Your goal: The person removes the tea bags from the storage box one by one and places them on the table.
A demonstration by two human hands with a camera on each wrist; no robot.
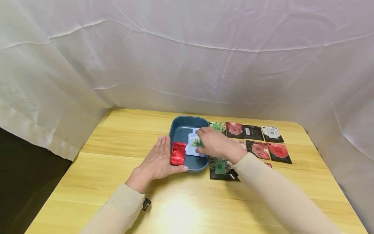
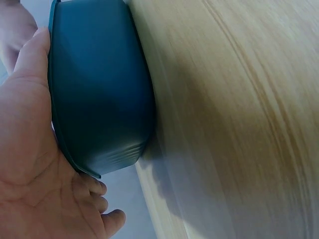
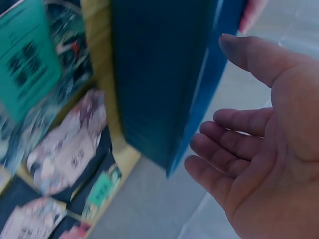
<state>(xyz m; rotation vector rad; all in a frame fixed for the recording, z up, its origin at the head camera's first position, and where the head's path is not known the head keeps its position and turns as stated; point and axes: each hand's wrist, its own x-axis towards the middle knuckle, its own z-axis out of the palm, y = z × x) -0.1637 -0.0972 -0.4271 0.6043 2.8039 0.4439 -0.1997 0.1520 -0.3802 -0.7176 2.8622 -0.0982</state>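
A dark blue rectangular tub (image 1: 182, 125) stands on the table. In it lie a shiny red foil packet (image 1: 178, 153) at the near left and a light blue packet (image 1: 192, 143) with a green leaf print to its right. My left hand (image 1: 156, 160) rests against the tub's left rim with straight fingers, its thumb stretched along the near end. From the right, my right hand (image 1: 216, 141) reaches over the rim, fingertips at the light blue packet's right side. The right wrist view shows that hand's thumb and fingers apart beside the tub wall (image 3: 154, 74).
Several flat printed sachets lie in rows right of the tub, among them a red-and-black one (image 1: 279, 151) and a green-labelled one (image 1: 220, 167). A small black object (image 1: 146, 204) is beside the left sleeve. White cloth (image 1: 187, 71) hangs behind the wooden table (image 1: 117, 143).
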